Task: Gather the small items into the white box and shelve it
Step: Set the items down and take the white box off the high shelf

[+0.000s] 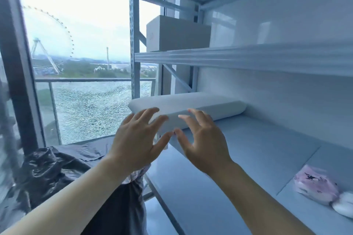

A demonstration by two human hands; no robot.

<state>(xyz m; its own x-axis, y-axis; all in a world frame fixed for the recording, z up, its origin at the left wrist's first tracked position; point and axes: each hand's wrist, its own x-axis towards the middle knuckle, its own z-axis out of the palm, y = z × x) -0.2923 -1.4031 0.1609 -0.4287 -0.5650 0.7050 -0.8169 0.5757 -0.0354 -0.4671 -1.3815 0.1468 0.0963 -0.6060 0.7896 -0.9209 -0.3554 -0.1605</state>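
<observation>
white, smooth, round-cornered long flat box (183, 106) lies on the pale shelf (238, 150), long axis running left-right; left hand (140, 139) and right hand (203, 142) splayed, gripping nothing, fingertips at its near edge

Both open hands, left hand (138, 142) and right hand (203, 144), reach toward the white box (191, 108) on the shelf (248, 149).
</observation>
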